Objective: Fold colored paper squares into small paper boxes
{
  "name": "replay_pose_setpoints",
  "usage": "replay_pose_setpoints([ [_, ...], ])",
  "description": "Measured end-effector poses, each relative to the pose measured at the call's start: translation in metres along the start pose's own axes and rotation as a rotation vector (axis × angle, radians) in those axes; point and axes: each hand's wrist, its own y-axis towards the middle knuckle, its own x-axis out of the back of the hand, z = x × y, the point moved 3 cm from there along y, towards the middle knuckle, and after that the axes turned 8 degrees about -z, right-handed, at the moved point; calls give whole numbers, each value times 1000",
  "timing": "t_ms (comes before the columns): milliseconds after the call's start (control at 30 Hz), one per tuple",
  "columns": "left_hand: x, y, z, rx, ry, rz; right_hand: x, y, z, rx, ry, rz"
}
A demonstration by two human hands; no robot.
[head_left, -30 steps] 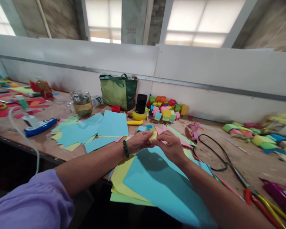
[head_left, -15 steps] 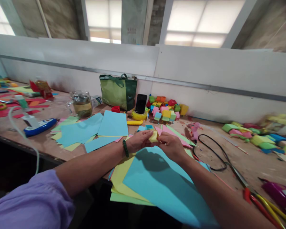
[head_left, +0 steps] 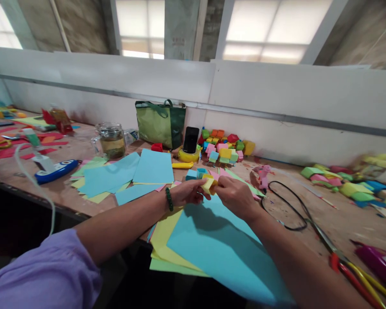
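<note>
Between my two hands is a small yellow folded paper box (head_left: 207,185). My left hand (head_left: 190,192), with a dark green bead bracelet at the wrist, pinches the box from the left. My right hand (head_left: 234,195) grips its right side with the fingers curled in, so part of the box is hidden. Both hands are above a stack of blue, yellow and green paper sheets (head_left: 218,249) at the table's front edge. Just behind the box stand small blue paper boxes (head_left: 191,174).
Scissors (head_left: 328,244) and a black cord (head_left: 284,184) lie on the right. A glass jar mug (head_left: 111,143), a green bag (head_left: 159,124), a phone (head_left: 191,139) and a pile of colourful paper shapes (head_left: 225,148) stand behind. Blue paper sheets (head_left: 153,166) lie left.
The yellow box has turned between my fingers and more of it shows. The fingers of my left hand have loosened a little beneath it, and my right hand has shifted slightly right.
</note>
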Motion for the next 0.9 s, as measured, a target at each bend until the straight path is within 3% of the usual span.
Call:
replay_pose_setpoints([
  [67,0,-1,-2,-39,-28,-9,-2,-2,-5,-99,111,11],
  [233,-5,-2,-6,-170,-64,61,-5,-4,-14,-506,561,-84],
  [300,-5,-2,-7,-206,-51,78,-6,-2,-14,-585,624,-103],
  [367,-4,-1,-6,-200,-43,89,-6,0,-12,-580,622,-100],
  [567,-1,3,-3,-112,-100,130,-7,0,-8,-382,594,-4],
  [767,0,6,0,-180,-82,62,-9,-2,-7,-466,523,-53],
  [900,-1,6,1,-180,-66,52,-8,1,-3,-432,602,-48],
])
